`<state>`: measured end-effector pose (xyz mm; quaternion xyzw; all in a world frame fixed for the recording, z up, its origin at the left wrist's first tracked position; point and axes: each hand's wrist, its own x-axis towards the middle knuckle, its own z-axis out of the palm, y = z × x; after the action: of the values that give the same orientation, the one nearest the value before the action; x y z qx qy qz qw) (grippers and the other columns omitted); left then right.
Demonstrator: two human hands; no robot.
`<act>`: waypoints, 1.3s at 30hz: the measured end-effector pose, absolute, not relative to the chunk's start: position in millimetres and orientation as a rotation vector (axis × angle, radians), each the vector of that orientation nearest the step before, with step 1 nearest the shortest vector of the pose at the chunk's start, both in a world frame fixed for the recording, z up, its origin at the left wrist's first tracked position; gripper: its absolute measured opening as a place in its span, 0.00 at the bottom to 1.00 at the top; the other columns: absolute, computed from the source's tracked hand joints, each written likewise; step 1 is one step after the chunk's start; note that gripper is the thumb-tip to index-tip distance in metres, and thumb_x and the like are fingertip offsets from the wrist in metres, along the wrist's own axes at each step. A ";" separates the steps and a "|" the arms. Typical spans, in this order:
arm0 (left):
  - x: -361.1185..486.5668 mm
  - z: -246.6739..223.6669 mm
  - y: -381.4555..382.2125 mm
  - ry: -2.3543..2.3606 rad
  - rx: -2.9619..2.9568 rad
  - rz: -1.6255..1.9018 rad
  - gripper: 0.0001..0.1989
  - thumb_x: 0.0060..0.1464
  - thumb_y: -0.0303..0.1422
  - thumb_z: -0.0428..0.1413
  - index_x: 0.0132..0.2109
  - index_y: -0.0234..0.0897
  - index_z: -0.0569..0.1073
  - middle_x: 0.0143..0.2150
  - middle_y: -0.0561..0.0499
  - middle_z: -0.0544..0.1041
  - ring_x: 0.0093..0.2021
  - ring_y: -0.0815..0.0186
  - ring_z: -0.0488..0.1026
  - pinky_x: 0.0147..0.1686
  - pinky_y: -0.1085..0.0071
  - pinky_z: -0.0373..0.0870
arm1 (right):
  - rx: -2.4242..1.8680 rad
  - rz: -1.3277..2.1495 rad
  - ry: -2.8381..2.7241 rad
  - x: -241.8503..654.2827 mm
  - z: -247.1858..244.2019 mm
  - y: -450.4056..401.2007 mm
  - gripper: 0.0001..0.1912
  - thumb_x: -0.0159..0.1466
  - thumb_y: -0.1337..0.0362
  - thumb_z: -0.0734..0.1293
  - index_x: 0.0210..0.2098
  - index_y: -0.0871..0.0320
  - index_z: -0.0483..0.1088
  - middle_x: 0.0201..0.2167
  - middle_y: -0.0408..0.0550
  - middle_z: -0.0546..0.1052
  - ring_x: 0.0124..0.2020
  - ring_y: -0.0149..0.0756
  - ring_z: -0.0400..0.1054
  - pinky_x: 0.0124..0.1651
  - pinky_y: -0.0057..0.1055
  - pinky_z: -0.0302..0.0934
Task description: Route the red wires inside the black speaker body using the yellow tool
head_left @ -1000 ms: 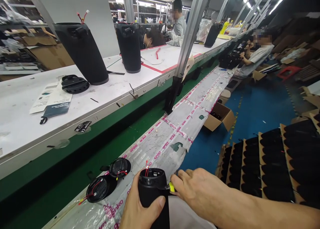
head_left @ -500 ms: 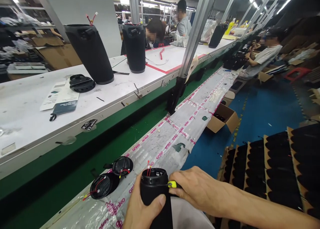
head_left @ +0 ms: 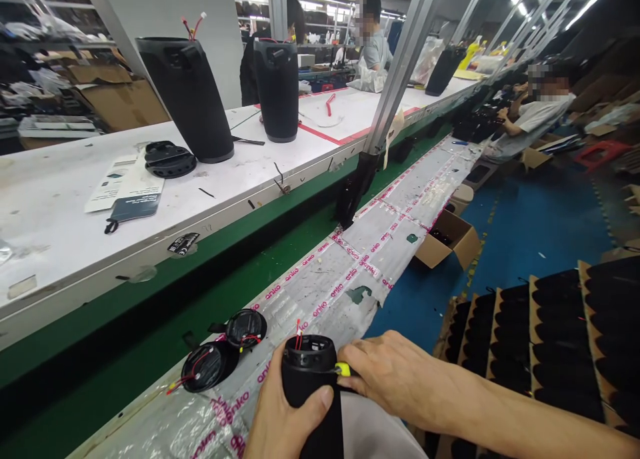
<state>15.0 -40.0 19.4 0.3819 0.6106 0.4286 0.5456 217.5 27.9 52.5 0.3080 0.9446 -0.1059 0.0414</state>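
Note:
My left hand (head_left: 295,419) is wrapped round a black fabric-covered cylinder (head_left: 320,405) near the bottom centre, its thumb across the front. The cylinder stands upright with its open top showing, and red wires (head_left: 299,335) stick up from inside. On the cylinder's right side, my right hand (head_left: 375,372) grips a small yellow-ended tool (head_left: 343,369), whose tip meets the side just below the rim. What the tool's tip touches is too small to tell. To the left, two round black parts (head_left: 205,367) (head_left: 246,328) with red wires lie on the plastic-covered bench (head_left: 310,292).
A white raised table (head_left: 60,179) bears black cylinders (head_left: 187,99) (head_left: 277,89), a round black cap (head_left: 170,159) and cards. A metal post (head_left: 395,79) rises beside it. Racks of black pieces (head_left: 555,332) stand at right, beyond an open carton (head_left: 447,239). People are in the background.
The view has shifted slightly. Behind the raised table, a person's dark-haired head has risen and moved left. Both my hands keep nearly the same hold on the cylinder and tool.

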 end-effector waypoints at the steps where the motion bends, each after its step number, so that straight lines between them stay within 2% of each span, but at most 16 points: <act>1: 15.3 18.6 -40.4 1.464 0.901 1.018 0.36 0.45 0.50 0.66 0.58 0.40 0.70 0.54 0.43 0.81 0.59 0.42 0.74 0.54 0.52 0.72 | 0.930 -0.301 2.887 216.9 52.9 27.8 0.10 0.74 0.57 0.65 0.40 0.55 0.63 0.32 0.42 0.78 0.29 0.41 0.75 0.27 0.39 0.44; 4: 16.2 13.9 -42.7 1.542 0.904 1.001 0.38 0.45 0.49 0.65 0.61 0.39 0.69 0.56 0.41 0.80 0.60 0.41 0.73 0.58 0.50 0.69 | 0.907 -0.236 2.885 214.9 54.7 26.9 0.10 0.75 0.57 0.64 0.40 0.55 0.62 0.31 0.43 0.77 0.28 0.41 0.75 0.25 0.39 0.41; 8: 17.5 6.5 -46.0 1.640 0.913 0.956 0.40 0.44 0.48 0.64 0.62 0.36 0.67 0.55 0.39 0.79 0.57 0.41 0.74 0.59 0.44 0.65 | 0.852 -0.186 2.860 212.9 58.8 26.1 0.10 0.75 0.58 0.64 0.40 0.55 0.61 0.29 0.42 0.76 0.25 0.40 0.73 0.24 0.40 0.38; 17: 21.2 2.4 -47.6 1.691 0.910 0.916 0.40 0.43 0.48 0.64 0.62 0.36 0.66 0.54 0.39 0.79 0.57 0.40 0.74 0.59 0.46 0.66 | 0.723 -0.155 2.910 215.8 55.6 30.1 0.04 0.73 0.66 0.64 0.41 0.56 0.63 0.30 0.43 0.74 0.23 0.37 0.68 0.22 0.41 0.35; 20: 19.4 6.1 -44.2 1.640 0.902 0.932 0.40 0.43 0.50 0.65 0.60 0.37 0.68 0.54 0.40 0.80 0.58 0.40 0.74 0.60 0.47 0.66 | 0.799 -0.245 2.888 217.8 48.9 34.2 0.06 0.74 0.62 0.64 0.41 0.58 0.65 0.30 0.45 0.76 0.24 0.38 0.70 0.23 0.38 0.40; 23: 16.2 10.1 -40.7 1.540 0.832 0.973 0.40 0.42 0.54 0.65 0.59 0.38 0.69 0.55 0.42 0.80 0.59 0.42 0.74 0.60 0.49 0.66 | 0.981 -0.614 2.949 223.4 44.5 36.6 0.10 0.77 0.58 0.60 0.44 0.58 0.65 0.33 0.44 0.78 0.29 0.36 0.73 0.28 0.34 0.51; 26: 14.5 11.5 -38.3 1.492 0.803 0.972 0.41 0.42 0.55 0.66 0.60 0.39 0.69 0.54 0.44 0.81 0.57 0.42 0.75 0.58 0.51 0.69 | 1.195 -0.865 2.943 228.1 45.6 36.0 0.12 0.78 0.57 0.55 0.45 0.57 0.65 0.32 0.41 0.77 0.29 0.34 0.73 0.32 0.32 0.55; 29: 13.8 9.8 -37.4 1.473 0.824 0.973 0.41 0.42 0.54 0.67 0.60 0.38 0.69 0.54 0.43 0.81 0.57 0.42 0.76 0.59 0.49 0.69 | 1.192 -0.834 2.883 226.0 52.0 33.6 0.11 0.78 0.56 0.57 0.44 0.55 0.65 0.33 0.41 0.78 0.30 0.36 0.74 0.33 0.34 0.55; 32: 10.6 7.1 -39.0 1.520 0.831 0.979 0.44 0.44 0.55 0.67 0.62 0.36 0.68 0.58 0.40 0.79 0.62 0.41 0.71 0.64 0.47 0.64 | 1.130 -0.755 2.838 219.1 59.0 31.8 0.09 0.77 0.57 0.60 0.43 0.55 0.64 0.35 0.42 0.79 0.32 0.38 0.75 0.33 0.35 0.55; 36: 1.2 6.2 -41.2 1.515 0.791 0.946 0.40 0.53 0.57 0.60 0.66 0.38 0.66 0.66 0.39 0.73 0.69 0.42 0.63 0.70 0.43 0.53 | 1.079 -0.584 2.853 212.6 62.1 32.7 0.09 0.76 0.57 0.62 0.42 0.55 0.64 0.35 0.43 0.79 0.32 0.40 0.76 0.30 0.36 0.51; 39: -4.3 8.4 -38.6 1.456 0.842 0.949 0.38 0.52 0.56 0.62 0.63 0.39 0.71 0.65 0.39 0.74 0.67 0.40 0.66 0.68 0.42 0.56 | 1.000 -0.466 2.883 211.0 60.6 33.8 0.10 0.76 0.56 0.62 0.41 0.55 0.63 0.34 0.43 0.79 0.31 0.41 0.75 0.28 0.37 0.48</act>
<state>-4.3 -38.6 8.4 0.3585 0.6199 0.4042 0.5690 211.0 33.8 60.6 0.3238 0.9336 -0.1508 0.0272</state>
